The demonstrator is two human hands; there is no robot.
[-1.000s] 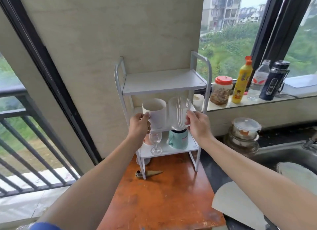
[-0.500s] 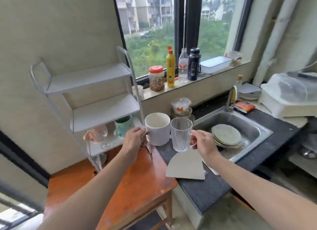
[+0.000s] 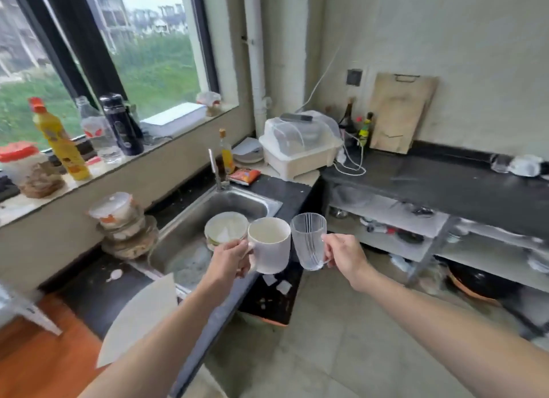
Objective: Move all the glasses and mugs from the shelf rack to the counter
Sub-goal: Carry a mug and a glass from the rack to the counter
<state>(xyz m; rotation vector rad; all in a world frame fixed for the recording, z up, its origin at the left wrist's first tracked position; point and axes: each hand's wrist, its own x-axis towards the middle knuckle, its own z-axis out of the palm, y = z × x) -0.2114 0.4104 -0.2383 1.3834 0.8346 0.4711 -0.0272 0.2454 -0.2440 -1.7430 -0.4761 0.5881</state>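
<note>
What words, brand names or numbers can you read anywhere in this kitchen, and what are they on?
None can be read.
Yellow bottle: label blurred.
Clear water bottle: red label, lettering blurred.
Dark flask: pale markings, too small.
Orange packet by the tap: print blurred.
White mug and glass mug: no print visible.

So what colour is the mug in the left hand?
White, with a cream-looking inside; the mug shows clearly in the head view.
</note>
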